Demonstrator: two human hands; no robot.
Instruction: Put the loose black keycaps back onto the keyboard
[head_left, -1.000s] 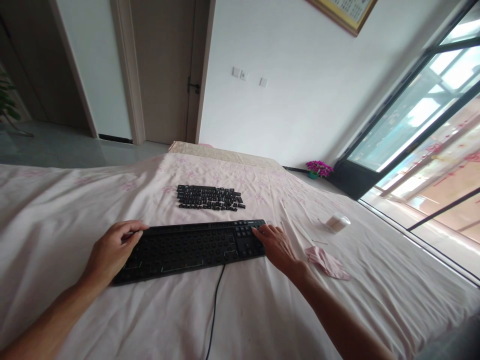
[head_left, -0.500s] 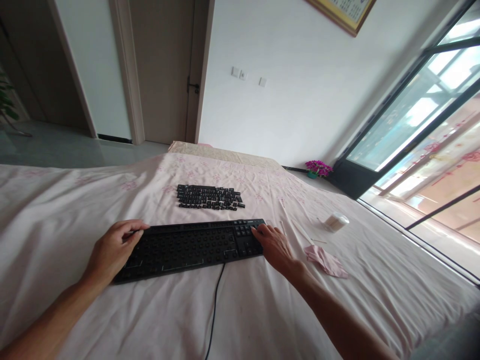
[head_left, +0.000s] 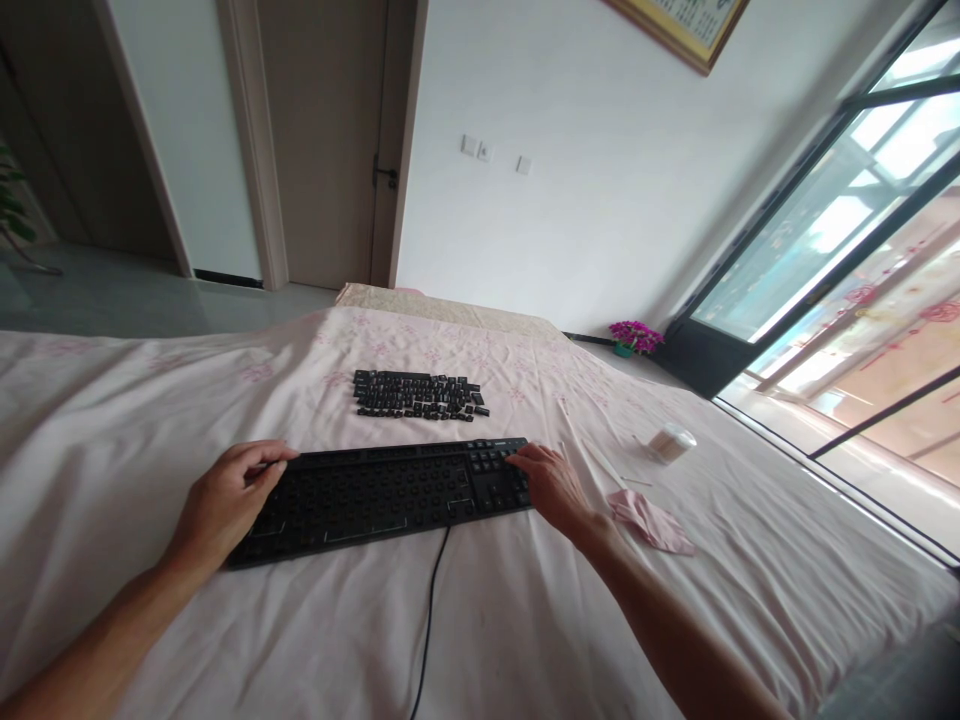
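Note:
A black keyboard (head_left: 375,492) lies at a slant on the bedsheet, most of its keycaps off and its bare key sockets showing. Some keycaps (head_left: 491,458) still sit at its upper right. My left hand (head_left: 236,500) grips the keyboard's upper left corner between thumb and fingers. Bent fingers of my right hand (head_left: 547,488) rest on the keyboard's right end, over the number pad; the fingertips are partly hidden. Beyond the keyboard, loose black keycaps (head_left: 420,395) are laid out in rows.
A black cable (head_left: 429,610) runs from the keyboard toward me. To the right lie a crumpled pink cloth (head_left: 651,520), a white round container (head_left: 672,443) and a few thin white sticks, one cotton swab (head_left: 636,482) among them. All rest on the pale pink bedsheet (head_left: 780,520).
My right hand has shifted slightly to the right, its fingertips drawn back a little over the number pad. The left hand and the keyboard look the same.

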